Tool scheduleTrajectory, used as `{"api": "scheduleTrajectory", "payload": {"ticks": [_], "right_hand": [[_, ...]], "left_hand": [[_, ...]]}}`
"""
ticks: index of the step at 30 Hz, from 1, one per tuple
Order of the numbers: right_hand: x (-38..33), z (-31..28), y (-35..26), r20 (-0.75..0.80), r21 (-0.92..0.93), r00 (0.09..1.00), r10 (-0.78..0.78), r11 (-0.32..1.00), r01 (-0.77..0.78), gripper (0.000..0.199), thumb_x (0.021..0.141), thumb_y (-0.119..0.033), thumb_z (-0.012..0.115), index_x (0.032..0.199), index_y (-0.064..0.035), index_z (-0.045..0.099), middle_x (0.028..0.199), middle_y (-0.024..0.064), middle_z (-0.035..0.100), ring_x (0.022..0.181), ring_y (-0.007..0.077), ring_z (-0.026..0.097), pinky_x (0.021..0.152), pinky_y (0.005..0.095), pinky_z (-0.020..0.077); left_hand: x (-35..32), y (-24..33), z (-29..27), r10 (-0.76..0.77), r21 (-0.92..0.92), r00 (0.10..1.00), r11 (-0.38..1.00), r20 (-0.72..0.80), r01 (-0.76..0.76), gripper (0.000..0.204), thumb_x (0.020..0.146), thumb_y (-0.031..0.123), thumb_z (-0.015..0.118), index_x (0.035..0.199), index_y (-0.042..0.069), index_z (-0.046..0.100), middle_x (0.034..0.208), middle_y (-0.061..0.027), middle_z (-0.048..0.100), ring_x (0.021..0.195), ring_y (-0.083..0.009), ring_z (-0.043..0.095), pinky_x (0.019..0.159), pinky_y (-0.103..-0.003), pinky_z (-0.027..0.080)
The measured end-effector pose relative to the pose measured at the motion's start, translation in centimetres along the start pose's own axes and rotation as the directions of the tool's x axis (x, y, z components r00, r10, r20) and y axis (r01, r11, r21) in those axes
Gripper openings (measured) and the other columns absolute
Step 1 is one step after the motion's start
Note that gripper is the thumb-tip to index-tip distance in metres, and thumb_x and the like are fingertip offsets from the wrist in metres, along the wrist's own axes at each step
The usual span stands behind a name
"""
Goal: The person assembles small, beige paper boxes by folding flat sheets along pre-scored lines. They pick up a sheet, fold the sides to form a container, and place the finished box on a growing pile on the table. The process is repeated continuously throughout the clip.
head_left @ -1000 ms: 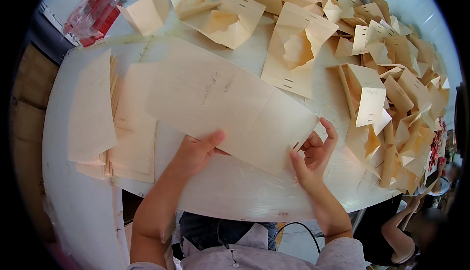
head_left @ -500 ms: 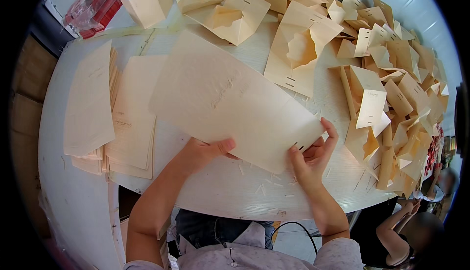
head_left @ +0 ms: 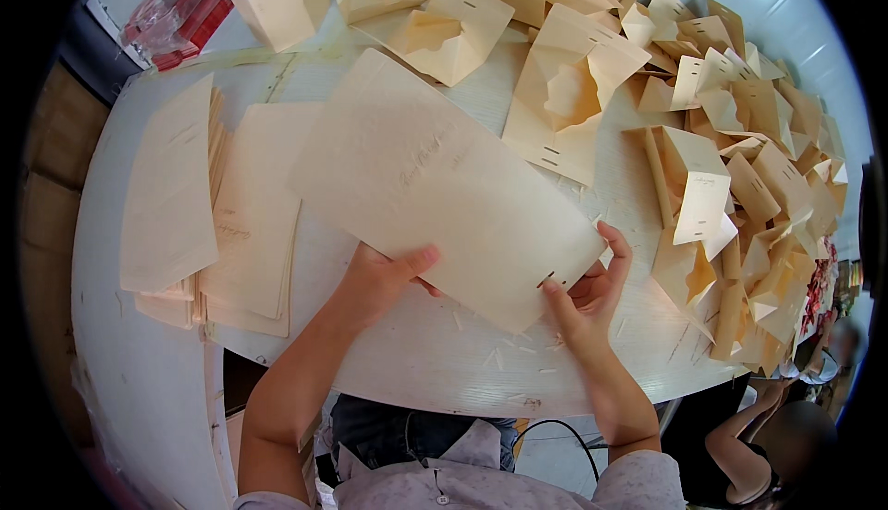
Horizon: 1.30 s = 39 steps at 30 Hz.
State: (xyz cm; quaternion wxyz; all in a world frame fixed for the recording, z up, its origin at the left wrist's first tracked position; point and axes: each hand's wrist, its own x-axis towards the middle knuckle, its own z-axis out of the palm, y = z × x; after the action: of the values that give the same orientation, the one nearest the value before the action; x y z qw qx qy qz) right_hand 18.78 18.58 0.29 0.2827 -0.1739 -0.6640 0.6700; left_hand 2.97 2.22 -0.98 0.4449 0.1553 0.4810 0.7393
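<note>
A large cream card sheet (head_left: 453, 196) with faint script lettering and small slots near its right end is held tilted above the table. My left hand (head_left: 384, 279) grips its near edge, thumb on top and fingers beneath. At the right end my right hand (head_left: 587, 297) pinches the sheet, its thumb beside the slots and the other fingers curled around the far side. Two stacks of flat cream sheets lie to the left, the outer stack (head_left: 171, 191) and the inner stack (head_left: 254, 223), which the held sheet partly overlaps in view.
Folded cream cards (head_left: 731, 131) are heaped along the back and right of the white table (head_left: 416, 371). Small paper scraps (head_left: 495, 357) lie near the front. Red plastic-wrapped packages (head_left: 180, 11) sit at the back left. Another person (head_left: 749, 445) sits at the lower right.
The held sheet has shifted and tilted slightly, its far left corner moving a little to the right. Both hands keep their grip, with the right hand moved slightly left.
</note>
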Motion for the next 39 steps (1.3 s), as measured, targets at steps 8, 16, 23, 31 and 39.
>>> {"api": "scheduleTrajectory", "payload": {"ticks": [8, 16, 23, 31, 39], "right_hand": [[-0.02, 0.01, -0.09, 0.008, -0.001, 1.0, -0.019, 1.0, 0.019, 0.066, 0.072, 0.004, 0.054, 0.125, -0.0103, 0.017, 0.102, 0.0119, 0.049, 0.087, 0.0132, 0.054, 0.072, 0.0238, 0.0451], [0.23, 0.17, -0.15, -0.025, 0.103, 1.0, -0.017, 0.995, 0.019, 0.066, 0.068, 0.006, 0.048, 0.125, -0.009, 0.019, 0.102, 0.0099, 0.048, 0.084, 0.0124, 0.054, 0.069, 0.0221, 0.0444], [-0.02, -0.51, -0.11, 0.094, 0.127, 0.996, -0.001, 0.992, -0.011, 0.062, 0.067, 0.009, 0.044, 0.123, -0.0081, 0.022, 0.098, 0.0094, 0.051, 0.083, 0.0115, 0.054, 0.069, 0.0211, 0.0427], [0.12, -0.18, -0.14, 0.052, 0.222, 0.997, 0.05, 0.973, -0.06, 0.059, 0.067, 0.008, 0.046, 0.12, -0.0074, 0.027, 0.096, 0.0092, 0.053, 0.088, 0.0138, 0.055, 0.076, 0.024, 0.043], [0.27, -0.53, 0.19, 0.06, 0.231, 0.997, 0.041, 0.971, -0.054, 0.056, 0.068, 0.008, 0.049, 0.119, -0.0068, 0.03, 0.097, 0.0103, 0.052, 0.09, 0.0139, 0.055, 0.078, 0.0256, 0.0441]], "left_hand": [[-0.12, 0.25, 0.02, 0.0, -0.045, 1.0, 0.999, 0.019, 0.001, 0.027, 0.082, 0.013, 0.056, 0.106, 0.003, 0.049, 0.095, -0.0068, 0.057, 0.08, -0.0154, 0.058, 0.055, -0.029, 0.05], [-0.08, 0.19, -0.13, 0.009, -0.058, 1.0, 0.998, -0.005, -0.009, 0.027, 0.082, 0.012, 0.056, 0.107, 0.004, 0.048, 0.096, -0.0069, 0.057, 0.081, -0.0154, 0.058, 0.055, -0.028, 0.05], [-0.09, 0.38, -0.08, 0.005, -0.049, 1.0, 0.999, 0.027, -0.004, 0.027, 0.082, 0.013, 0.056, 0.107, 0.004, 0.048, 0.096, -0.0067, 0.057, 0.082, -0.0149, 0.058, 0.056, -0.028, 0.05], [-0.07, 0.39, -0.14, -0.002, -0.047, 1.0, 0.999, 0.022, 0.003, 0.028, 0.082, 0.014, 0.056, 0.107, 0.005, 0.048, 0.097, -0.0065, 0.056, 0.083, -0.0148, 0.057, 0.056, -0.028, 0.05], [-0.03, 0.42, -0.04, -0.008, -0.041, 1.0, 0.999, 0.018, 0.008, 0.027, 0.082, 0.014, 0.056, 0.107, 0.004, 0.048, 0.096, -0.0067, 0.057, 0.081, -0.0149, 0.058, 0.056, -0.028, 0.05]]}}
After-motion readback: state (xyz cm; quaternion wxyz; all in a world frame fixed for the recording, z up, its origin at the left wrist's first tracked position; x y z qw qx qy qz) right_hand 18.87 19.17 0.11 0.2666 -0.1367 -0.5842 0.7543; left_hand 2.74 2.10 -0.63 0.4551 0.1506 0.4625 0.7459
